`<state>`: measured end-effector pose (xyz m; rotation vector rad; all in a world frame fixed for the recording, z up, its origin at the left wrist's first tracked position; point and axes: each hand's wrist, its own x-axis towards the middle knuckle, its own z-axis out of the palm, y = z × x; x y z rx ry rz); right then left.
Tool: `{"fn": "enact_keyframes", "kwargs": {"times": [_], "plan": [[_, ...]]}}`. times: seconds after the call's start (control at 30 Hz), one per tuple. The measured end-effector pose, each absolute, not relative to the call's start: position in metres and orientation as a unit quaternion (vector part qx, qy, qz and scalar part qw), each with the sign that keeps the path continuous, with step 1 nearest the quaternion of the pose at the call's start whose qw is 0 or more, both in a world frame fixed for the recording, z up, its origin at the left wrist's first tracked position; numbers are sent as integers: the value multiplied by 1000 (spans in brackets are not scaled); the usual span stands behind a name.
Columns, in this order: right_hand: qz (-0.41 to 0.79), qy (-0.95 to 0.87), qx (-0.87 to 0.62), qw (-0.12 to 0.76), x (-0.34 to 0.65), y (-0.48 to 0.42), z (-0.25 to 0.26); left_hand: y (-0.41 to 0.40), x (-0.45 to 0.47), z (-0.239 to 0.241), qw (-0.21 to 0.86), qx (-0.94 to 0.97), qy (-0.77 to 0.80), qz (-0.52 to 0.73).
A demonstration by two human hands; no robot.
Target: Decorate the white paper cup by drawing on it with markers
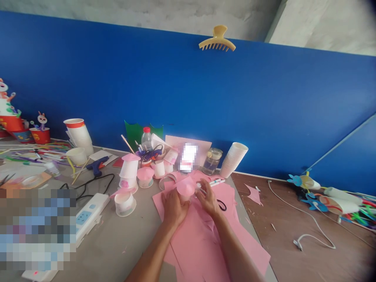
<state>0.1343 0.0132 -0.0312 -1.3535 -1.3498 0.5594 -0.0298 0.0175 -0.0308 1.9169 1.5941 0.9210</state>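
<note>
My left hand (pixel 173 207) and my right hand (pixel 209 199) meet over pink paper sheets (pixel 202 239) on the grey table (pixel 129 243). Between them stands a small paper cup with a pink cap (pixel 186 190). My left fingers curl around its side. My right fingers pinch near its right edge, close to a white marker (pixel 216 182). Scissor handles (pixel 222 205) lie just right of my right hand.
Several pink-capped cup figures (pixel 129 172) stand behind. A white power strip (pixel 89 213), a blue glue gun (pixel 96 165), a cup stack (pixel 233 159), a glass jar (pixel 212 160) and a bottle (pixel 146 139) sit nearby. A brown table (pixel 308 243) with a white cable (pixel 311 219) lies right.
</note>
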Motion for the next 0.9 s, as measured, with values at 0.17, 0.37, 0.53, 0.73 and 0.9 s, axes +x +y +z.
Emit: {"fn": "enact_keyframes", "kwargs": {"times": [0.17,0.37,0.53,0.73,0.9], "plan": [[199,-533,-597,566,152,13,-29,19,-30,-28,238,702,590,319],[90,-528,-733,420,195,26,-12,19,-30,-26,232,708,597,298],[55,-590,-760,266,209,41,-8,21,-29,-35,204,706,601,312],[28,-694,-714,88,196,50,-11,22,-28,-42,160,714,597,329],[-12,-716,-697,30,199,50,-4,19,-29,-37,165,715,596,325]]}}
